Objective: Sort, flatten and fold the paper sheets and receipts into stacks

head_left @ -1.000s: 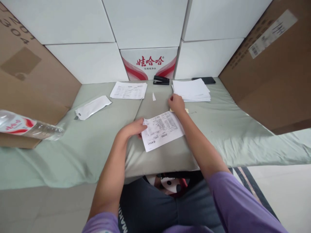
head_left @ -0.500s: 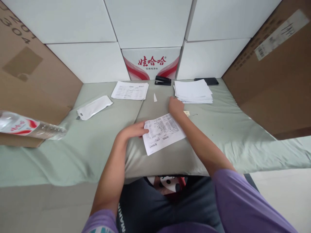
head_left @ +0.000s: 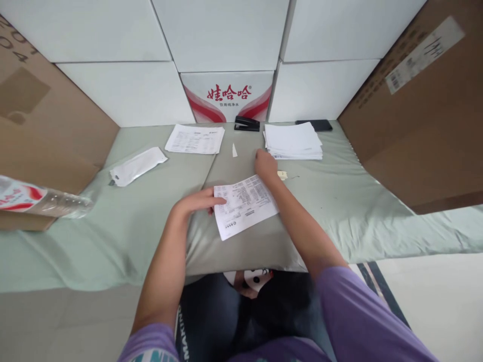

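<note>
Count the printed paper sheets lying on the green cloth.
2: one printed white sheet under both hands at the near edge, another printed white sheet farther back left. The plain white paper stack may hide more.

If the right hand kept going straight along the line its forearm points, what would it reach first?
Probably the small white paper scrap, or bare cloth up to the black stapler beyond. The right hand points up and slightly left, passing left of the blank paper stack; depth is unclear.

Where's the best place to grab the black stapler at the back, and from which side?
Probably take the black stapler across its long body from above, fingers on its front and back sides. It lies flat, lengthwise left to right, against the red-and-white carton, so the near side is free and a rear approach is blocked.
</note>
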